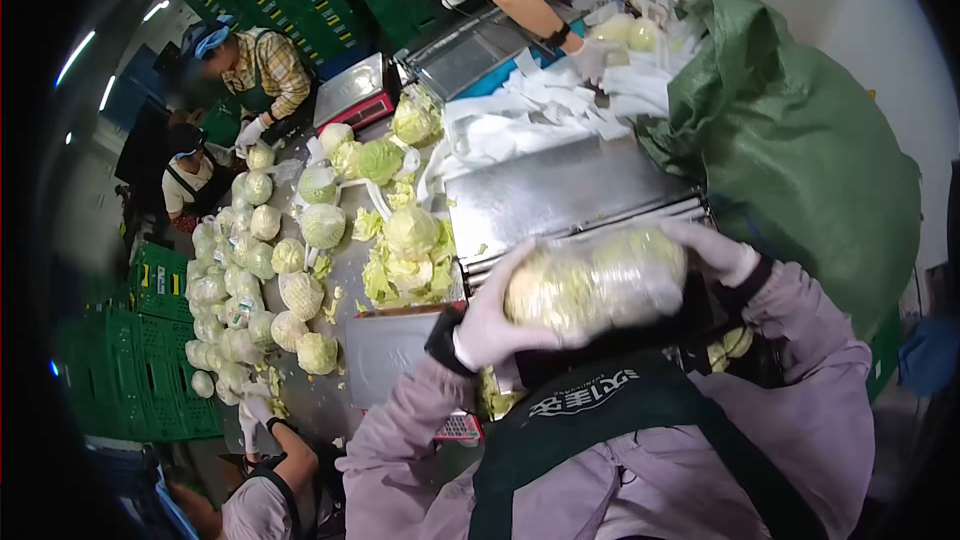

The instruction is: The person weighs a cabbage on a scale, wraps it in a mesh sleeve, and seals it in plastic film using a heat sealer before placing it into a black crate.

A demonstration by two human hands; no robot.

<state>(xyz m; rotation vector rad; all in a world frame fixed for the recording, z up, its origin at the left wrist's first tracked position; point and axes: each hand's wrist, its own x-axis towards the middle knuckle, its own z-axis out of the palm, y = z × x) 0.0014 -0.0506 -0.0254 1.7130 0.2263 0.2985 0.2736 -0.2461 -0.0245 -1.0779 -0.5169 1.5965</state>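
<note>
A cabbage [600, 285] wrapped in shiny clear film is held between my hands, close in front of my apron. It is pale green, long in shape and slightly blurred. My left hand [500, 315], in a white glove, curves around its left end with the thumb underneath. At the right end, my gloved right hand [718, 255] presses against its upper corner. Just beyond the cabbage lies a flat metal plate [570, 190] of a wrapping machine. Left of my left hand is a scale [395, 355] with a grey top and red edge.
Loose cabbages [410, 235] and leaves lie beyond the scale, with several netted or bagged cabbages [240, 285] further left. White netting [540, 100] is heaped at the back. A green sack [800, 130] bulges at right. Co-workers handle cabbages around the table; green crates [150, 370] are stacked left.
</note>
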